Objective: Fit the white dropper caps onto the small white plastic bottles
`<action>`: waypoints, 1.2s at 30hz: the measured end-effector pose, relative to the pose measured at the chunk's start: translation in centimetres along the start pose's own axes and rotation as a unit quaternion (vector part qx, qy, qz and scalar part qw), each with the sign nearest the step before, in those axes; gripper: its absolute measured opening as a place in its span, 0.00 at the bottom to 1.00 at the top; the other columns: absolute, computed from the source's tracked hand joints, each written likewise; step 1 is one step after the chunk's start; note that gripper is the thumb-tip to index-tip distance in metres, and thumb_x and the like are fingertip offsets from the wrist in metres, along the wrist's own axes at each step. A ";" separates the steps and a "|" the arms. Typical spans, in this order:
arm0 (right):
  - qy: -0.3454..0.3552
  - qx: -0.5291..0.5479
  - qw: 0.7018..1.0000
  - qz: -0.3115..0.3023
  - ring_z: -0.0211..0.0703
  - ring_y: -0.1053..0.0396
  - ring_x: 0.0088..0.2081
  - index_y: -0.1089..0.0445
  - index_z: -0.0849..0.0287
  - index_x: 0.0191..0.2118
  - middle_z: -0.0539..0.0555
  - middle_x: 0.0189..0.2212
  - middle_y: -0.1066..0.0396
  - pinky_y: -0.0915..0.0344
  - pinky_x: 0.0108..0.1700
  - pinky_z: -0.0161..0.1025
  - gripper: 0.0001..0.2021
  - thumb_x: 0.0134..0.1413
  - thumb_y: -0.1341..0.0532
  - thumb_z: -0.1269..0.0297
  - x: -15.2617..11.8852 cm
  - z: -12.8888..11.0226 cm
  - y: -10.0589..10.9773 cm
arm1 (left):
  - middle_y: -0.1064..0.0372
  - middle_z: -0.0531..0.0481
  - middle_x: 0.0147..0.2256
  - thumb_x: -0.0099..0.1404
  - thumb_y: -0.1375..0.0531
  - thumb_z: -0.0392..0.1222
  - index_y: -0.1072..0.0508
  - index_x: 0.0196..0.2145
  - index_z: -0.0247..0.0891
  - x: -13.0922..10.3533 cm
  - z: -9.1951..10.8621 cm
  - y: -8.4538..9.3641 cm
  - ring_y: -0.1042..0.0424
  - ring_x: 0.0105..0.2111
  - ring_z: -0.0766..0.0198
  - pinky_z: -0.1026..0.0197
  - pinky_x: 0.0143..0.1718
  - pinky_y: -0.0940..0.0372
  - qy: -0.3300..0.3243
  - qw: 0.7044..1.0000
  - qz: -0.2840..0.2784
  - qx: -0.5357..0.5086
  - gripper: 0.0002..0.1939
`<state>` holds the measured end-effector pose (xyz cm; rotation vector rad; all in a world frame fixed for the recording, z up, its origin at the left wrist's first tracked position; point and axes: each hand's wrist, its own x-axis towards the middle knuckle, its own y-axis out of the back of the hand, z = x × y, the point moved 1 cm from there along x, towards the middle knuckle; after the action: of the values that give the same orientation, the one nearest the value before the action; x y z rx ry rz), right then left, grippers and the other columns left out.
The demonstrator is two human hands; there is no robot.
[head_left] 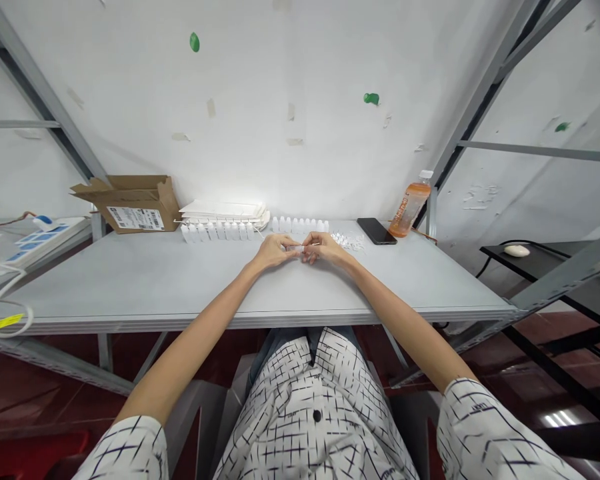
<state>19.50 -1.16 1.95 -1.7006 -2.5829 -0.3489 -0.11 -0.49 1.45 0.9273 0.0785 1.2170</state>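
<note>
Clock centred on the hands in my head view, twelve toward the wall.

Left hand [277, 252]: thumb and fingers pinched together on a small whitish piece [300, 249]. Right hand [325, 247]: fingertips drawn in, clamped on the same piece from the three o'clock side. Piece sits at the clock centre, over the grey flat-topped table [130, 280]; too small for me to make out its shape.

Just past the fingers, twelve o'clock: a row of small white plastic bottles [303, 225]. At three, beside the right hand, I note a scatter of small white loose pieces [349, 241].

Between nine and ten: a longer row of white narrow-tipped plastic bottles [220, 231]. Close behind it, at ten, a stack of flat white sheets [225, 211]. Farther out, between nine and ten: an open brown cardboard box [153, 197] with a white printed label.

Between two and three: a black rectangular phone [377, 231], lying flat; just beyond it, a clear bottle of orange drink [411, 208], white-capped.

Six o'clock: white shirt with black crossed lines [305, 407].
</note>
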 end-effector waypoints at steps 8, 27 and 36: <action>0.049 -0.009 0.997 0.052 0.41 0.25 0.28 0.31 0.60 0.29 0.52 0.26 0.28 0.26 0.26 0.36 0.09 0.43 0.30 0.67 0.2 -0.3 -0.2 | 0.20 0.43 0.41 0.62 0.38 0.53 0.17 0.42 0.35 0.1 0.8 -0.1 0.27 0.33 0.61 0.63 0.33 0.34 0.016 1.000 0.010 -0.018 0.20; 0.014 -0.024 1.000 0.014 0.42 0.25 0.28 0.24 0.63 0.34 0.58 0.30 0.23 0.28 0.26 0.35 0.12 0.44 0.27 0.62 -0.2 -0.7 0.5 | 0.24 0.42 0.31 0.53 0.30 0.58 0.19 0.37 0.30 -0.1 0.5 0.9 0.28 0.24 0.66 0.65 0.21 0.37 0.109 0.965 -0.074 -0.225 0.26; 0.002 -0.018 1.000 -0.017 0.42 0.24 0.26 0.27 0.63 0.34 0.58 0.31 0.23 0.30 0.24 0.34 0.13 0.45 0.27 0.62 -0.3 -0.6 0.4 | 0.27 0.46 0.24 0.55 0.30 0.56 0.17 0.40 0.29 -0.5 1.1 1.4 0.32 0.23 0.67 0.65 0.22 0.37 0.086 0.976 -0.089 -0.180 0.25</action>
<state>19.93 -1.41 2.51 -1.6665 -2.6217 -0.4014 -0.84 -1.47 2.84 0.4870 0.0750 1.0958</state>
